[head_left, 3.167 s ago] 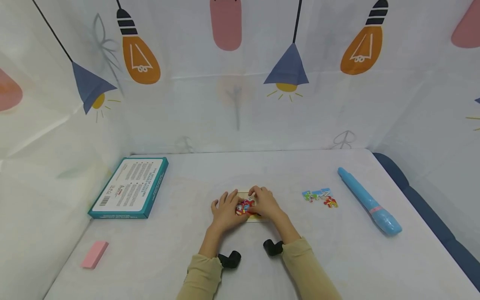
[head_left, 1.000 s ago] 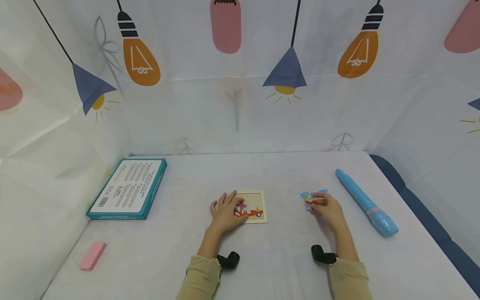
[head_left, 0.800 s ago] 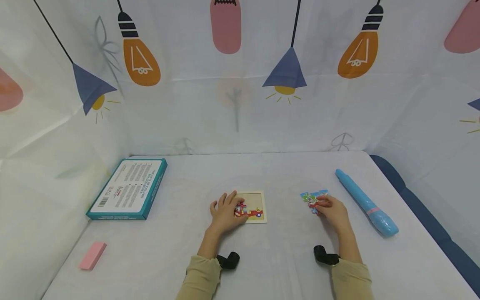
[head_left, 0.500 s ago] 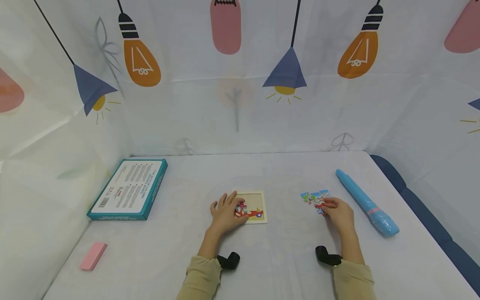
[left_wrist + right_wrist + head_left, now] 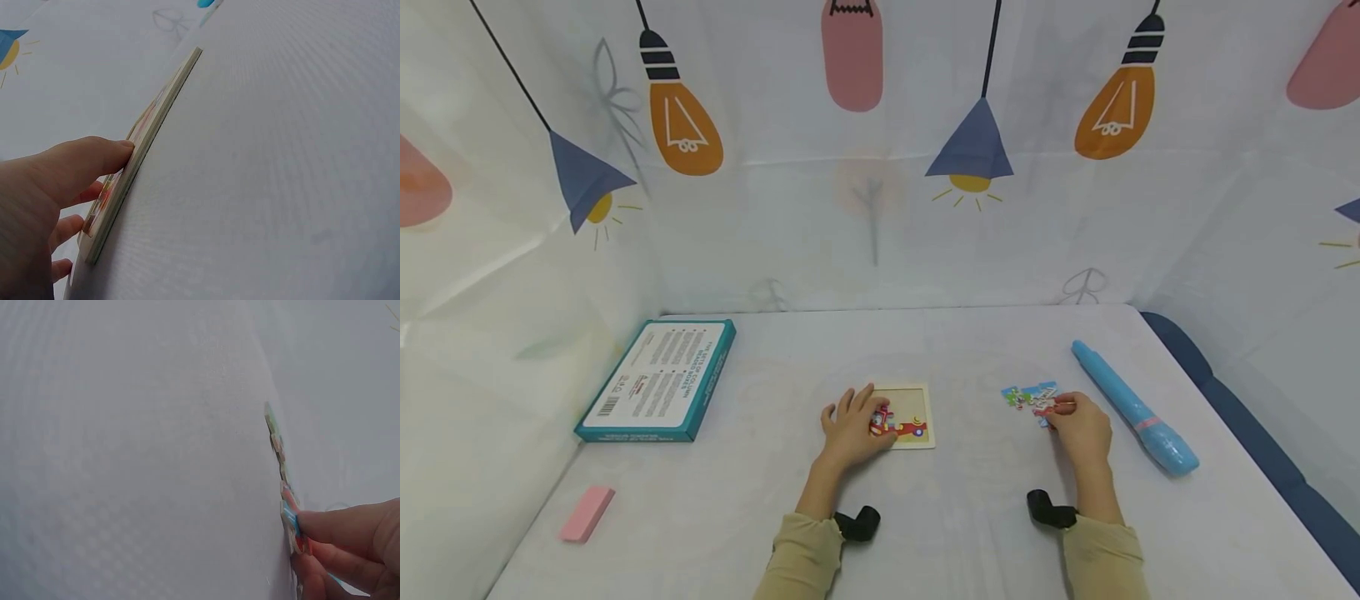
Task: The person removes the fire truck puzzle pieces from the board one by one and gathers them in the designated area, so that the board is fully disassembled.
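In the head view, my left hand (image 5: 852,429) holds the left side of a small pale wooden puzzle board (image 5: 917,393). Its thumb presses the near rim, as the left wrist view shows on the board's edge (image 5: 156,122). Inside the board lie joined pieces with a red vehicle picture (image 5: 912,428), partly covered by the hand. To the right, my right hand (image 5: 1084,433) pinches a red and blue puzzle piece (image 5: 290,515) between thumb and fingers. That piece is at the near right side of several loose colourful puzzle pieces (image 5: 1026,393) on the table.
A teal and white box (image 5: 658,379) lies at the table's back left, with a pink block (image 5: 587,514) nearer the front. A long light blue wrapped object (image 5: 1135,408) lies right of the right hand. White printed fabric (image 5: 775,225) hangs behind the table.
My right hand has left the board and moved right to the loose pieces, where a piece has shifted slightly right with it. The left hand has stayed on the board.
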`<state>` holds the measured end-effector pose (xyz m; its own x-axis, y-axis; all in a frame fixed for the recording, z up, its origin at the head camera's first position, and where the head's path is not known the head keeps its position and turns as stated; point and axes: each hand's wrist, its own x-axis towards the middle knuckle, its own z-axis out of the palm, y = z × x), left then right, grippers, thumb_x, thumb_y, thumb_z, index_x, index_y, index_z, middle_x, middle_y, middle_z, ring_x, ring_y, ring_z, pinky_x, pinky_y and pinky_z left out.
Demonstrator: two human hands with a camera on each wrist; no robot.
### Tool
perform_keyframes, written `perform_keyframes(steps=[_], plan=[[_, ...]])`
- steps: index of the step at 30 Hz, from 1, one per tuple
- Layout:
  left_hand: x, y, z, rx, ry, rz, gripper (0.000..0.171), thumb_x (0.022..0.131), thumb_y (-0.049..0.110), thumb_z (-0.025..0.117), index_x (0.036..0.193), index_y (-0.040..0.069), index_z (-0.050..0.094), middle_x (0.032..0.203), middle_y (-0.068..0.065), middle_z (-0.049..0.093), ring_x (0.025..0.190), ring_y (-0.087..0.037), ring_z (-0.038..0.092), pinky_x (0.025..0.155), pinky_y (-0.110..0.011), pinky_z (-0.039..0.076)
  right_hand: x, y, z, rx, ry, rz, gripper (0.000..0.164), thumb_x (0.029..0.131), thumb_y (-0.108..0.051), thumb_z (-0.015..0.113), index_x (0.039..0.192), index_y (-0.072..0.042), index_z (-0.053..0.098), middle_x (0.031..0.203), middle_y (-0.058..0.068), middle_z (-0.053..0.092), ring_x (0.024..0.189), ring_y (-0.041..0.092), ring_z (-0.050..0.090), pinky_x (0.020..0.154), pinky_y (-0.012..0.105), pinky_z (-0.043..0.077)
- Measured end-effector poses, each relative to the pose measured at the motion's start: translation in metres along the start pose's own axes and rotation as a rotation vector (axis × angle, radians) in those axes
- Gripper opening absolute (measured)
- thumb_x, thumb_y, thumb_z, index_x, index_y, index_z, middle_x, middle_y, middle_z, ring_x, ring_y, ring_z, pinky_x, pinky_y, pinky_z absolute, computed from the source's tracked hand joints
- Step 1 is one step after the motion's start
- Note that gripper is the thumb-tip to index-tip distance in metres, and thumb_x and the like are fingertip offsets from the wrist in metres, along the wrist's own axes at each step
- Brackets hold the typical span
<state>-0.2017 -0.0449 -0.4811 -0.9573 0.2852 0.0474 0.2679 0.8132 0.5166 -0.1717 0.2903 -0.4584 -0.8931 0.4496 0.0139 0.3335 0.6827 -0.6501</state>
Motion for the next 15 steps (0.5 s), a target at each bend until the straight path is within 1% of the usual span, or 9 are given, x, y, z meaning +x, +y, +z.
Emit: perform_keyframes(steps=[4,11,15], plan=[[-0.0003,-0.0003,0.0001,-0.004,0.000,0.002,0.054,0.076,0.042,0.069,0.124,0.020,0.056,0.146,-0.005,0.035,0.135,-0.034,0.022,0.100,-0.060,0.012,0.0006,-0.0024,0.0022,-0.028,0.008,0.021,0.029,0.083,-0.010,0.063,0.106,0.005,0.056,0.091,0.021,0.063,0.084,0.035,0.057,0.069,0.043,0.041],[0.0001,-0.0013,0.0006,0.011,0.002,0.005,0.058,0.076,0.043,0.069,0.127,0.019,0.054,0.146,-0.005,0.035,0.135,-0.034,0.022,0.100,-0.059,0.012,0.0005,-0.0060,0.0040,-0.071,0.020,0.009,0.031,0.083,-0.011,0.064,0.107,0.006,0.054,0.092,0.023,0.060,0.082,0.036,0.055,0.068,0.045,0.041],[0.0003,-0.0014,0.0010,0.027,0.004,0.005,0.062,0.075,0.043,0.069,0.130,0.019,0.052,0.146,-0.006,0.035,0.135,-0.034,0.022,0.099,-0.059,0.013,0.0004,-0.0054,0.0047,-0.087,0.015,0.019,0.032,0.083,-0.012,0.065,0.108,0.005,0.054,0.092,0.023,0.059,0.082,0.036,0.053,0.068,0.045,0.041]])
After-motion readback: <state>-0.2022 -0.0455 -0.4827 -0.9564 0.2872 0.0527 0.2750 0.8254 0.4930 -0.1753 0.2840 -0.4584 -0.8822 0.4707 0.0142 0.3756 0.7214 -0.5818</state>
